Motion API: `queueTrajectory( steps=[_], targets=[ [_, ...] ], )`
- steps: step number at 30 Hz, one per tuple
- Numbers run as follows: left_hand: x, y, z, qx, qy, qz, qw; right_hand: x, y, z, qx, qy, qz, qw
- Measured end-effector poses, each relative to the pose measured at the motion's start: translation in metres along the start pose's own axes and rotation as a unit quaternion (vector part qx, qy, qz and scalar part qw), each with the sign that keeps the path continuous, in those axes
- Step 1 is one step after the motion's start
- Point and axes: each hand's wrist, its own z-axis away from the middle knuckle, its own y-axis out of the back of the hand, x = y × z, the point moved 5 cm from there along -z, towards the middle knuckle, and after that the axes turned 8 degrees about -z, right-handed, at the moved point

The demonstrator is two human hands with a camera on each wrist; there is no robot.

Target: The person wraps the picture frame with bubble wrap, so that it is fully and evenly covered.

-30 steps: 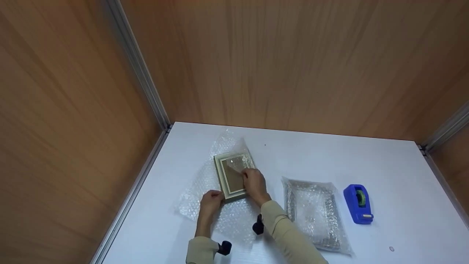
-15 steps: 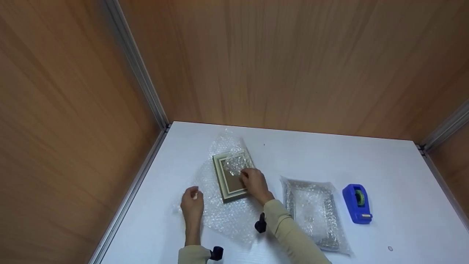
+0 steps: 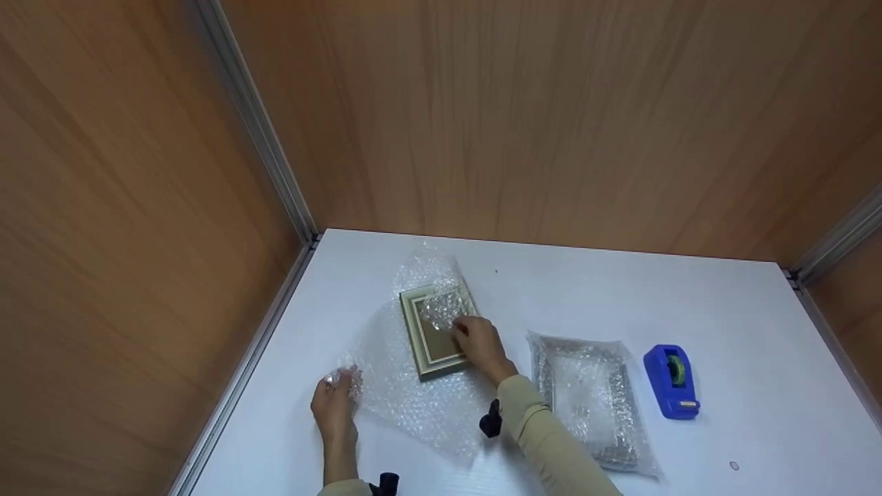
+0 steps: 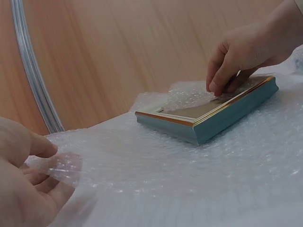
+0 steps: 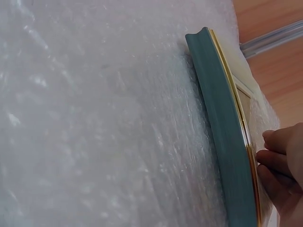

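A picture frame (image 3: 411,331) with a pale gold moulding and green-blue sides (image 4: 232,113) lies face up on a sheet of bubble wrap (image 3: 396,396). One flap of the wrap (image 4: 189,94) is folded over part of its face. My right hand (image 3: 482,344) pinches the edge of that flap above the frame's right side; its fingertips (image 5: 267,153) show in the right wrist view. Left of the frame, my left hand (image 3: 335,410) grips the sheet's left corner, which bunches between thumb and fingers (image 4: 45,146). The frame's right border is partly hidden.
To the right lies a second frame-like item wrapped in bubble wrap (image 3: 586,399). Beyond it stands a blue tape dispenser (image 3: 672,382) with a green roll. Wooden panels (image 3: 537,124) wall in the white table (image 3: 689,296) at the back and sides.
My left hand has left the frame's lower left corner, moved left and taken hold of the bubble wrap's corner. The flap in my right hand lies lower over the frame; that hand has barely moved.
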Motion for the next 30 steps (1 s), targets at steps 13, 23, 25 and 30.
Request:
queueTrajectory(
  steps=[13, 23, 25, 30],
  targets=[
    [0.046, -0.029, 0.011, -0.032, -0.105, -0.08, 0.9908, 0.002, 0.002, -0.001, 0.007, 0.011, 0.006, 0.9999],
    [0.087, -0.087, 0.025, -0.098, -0.219, -0.165, 0.9567, 0.0, 0.003, 0.001, 0.009, 0.044, 0.017, 0.9988],
    [0.09, -0.098, 0.027, -0.111, -0.237, -0.192, 0.946, 0.0, 0.002, 0.001, 0.006, 0.045, 0.016, 0.9989],
    [0.091, -0.121, 0.025, -0.141, -0.267, -0.256, 0.9184, 0.002, 0.001, 0.001, -0.005, 0.032, 0.01, 0.9994]
  ],
)
